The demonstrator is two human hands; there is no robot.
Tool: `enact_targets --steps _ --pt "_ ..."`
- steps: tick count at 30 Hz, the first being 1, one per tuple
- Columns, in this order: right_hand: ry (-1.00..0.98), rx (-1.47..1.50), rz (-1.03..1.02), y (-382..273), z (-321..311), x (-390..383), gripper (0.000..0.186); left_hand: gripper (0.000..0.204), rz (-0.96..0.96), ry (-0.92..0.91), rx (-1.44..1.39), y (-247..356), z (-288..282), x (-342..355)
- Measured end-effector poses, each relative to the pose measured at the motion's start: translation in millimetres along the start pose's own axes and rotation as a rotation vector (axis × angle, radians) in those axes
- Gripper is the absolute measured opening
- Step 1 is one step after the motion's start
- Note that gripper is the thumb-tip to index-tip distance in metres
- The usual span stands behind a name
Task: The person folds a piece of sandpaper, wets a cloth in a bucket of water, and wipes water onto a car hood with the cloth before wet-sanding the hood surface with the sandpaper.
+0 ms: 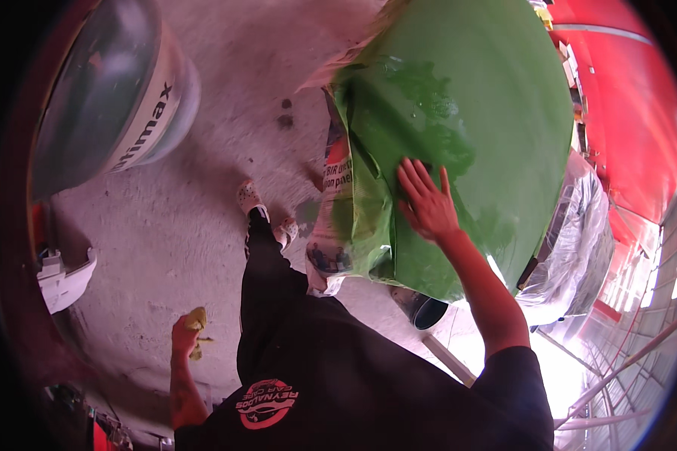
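At the centre of the frame, right hand: the right hand (426, 201) lies flat on the green panel (474, 113), fingers spread and pointing to the upper left, palm pressed on the wet paint surface; it grips nothing.
Green panel: a large curved, glossy green body part filling the upper middle and upper right of the frame, with a darker wet patch just above and right of the hand.
Masking paper: newspaper (337, 195) is taped along the panel's left edge, hanging down toward the lower middle.
Left hand: the left hand (186, 334), in the lower left, is closed around a yellow cloth (196, 322), held low at the person's side, well apart from the panel.
Bucket: a big grey-white tub (116, 90) fills the upper left, seen from the side.
Floor: bare concrete floor (203, 225) spreads through the middle left, with two dark spots near the top centre.
Feet: the person's light shoes (250, 197) show just left of the newspaper.
White part: a white plastic piece (64, 278) lies at the left edge.
Plastic sheet: clear plastic sheeting (579, 248) covers something at the right, below the panel.
Red surface: a red wall (632, 105) runs down the right edge.
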State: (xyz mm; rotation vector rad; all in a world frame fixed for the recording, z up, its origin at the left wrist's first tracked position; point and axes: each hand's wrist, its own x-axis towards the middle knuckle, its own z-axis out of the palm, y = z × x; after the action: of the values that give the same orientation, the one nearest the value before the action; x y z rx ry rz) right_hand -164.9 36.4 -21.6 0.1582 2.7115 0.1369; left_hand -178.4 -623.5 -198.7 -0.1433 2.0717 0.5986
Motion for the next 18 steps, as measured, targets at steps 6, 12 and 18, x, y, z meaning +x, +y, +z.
enact_targets --steps 6,12,18 --pt "0.073 -0.046 -0.170 -20.3 -29.1 84.3 0.061 0.043 0.065 0.026 -0.202 70.4 -10.8 29.3" --pt "-0.014 -0.050 -0.145 -6.0 -0.3 2.2 0.062 0.046 -0.001 0.095 -0.198 4.6 10.7 -15.8" --pt "0.073 -0.054 -0.171 -19.7 -25.3 67.5 0.064 0.044 0.001 0.016 -0.311 37.6 20.2 -1.9"
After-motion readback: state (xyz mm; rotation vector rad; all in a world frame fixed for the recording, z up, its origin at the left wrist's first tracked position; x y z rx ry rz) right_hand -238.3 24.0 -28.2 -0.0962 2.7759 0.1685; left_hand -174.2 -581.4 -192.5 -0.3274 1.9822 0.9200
